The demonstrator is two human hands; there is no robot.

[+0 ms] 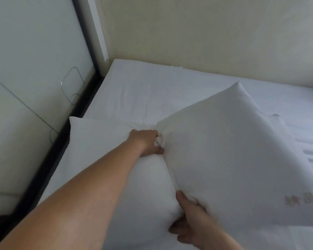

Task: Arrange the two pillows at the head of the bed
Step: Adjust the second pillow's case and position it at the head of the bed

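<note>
Both hands grip one white pillow above a second pillow on the bed.

The left hand point(148, 141) is closed on the far corner of the raised pillow point(233, 150), bunching its cover; the right hand point(190, 219) pinches the near corner, thumb on top and fingers curled under. This pillow tilts up to the right of both hands, its far tip pointing toward the wall point(188, 33). The flat pillow point(105, 141) lies under the left forearm, just left of the hands, beside the padded headboard point(25, 69). The bed point(143, 87) sheet stretches beyond the left hand to the corner.
</note>
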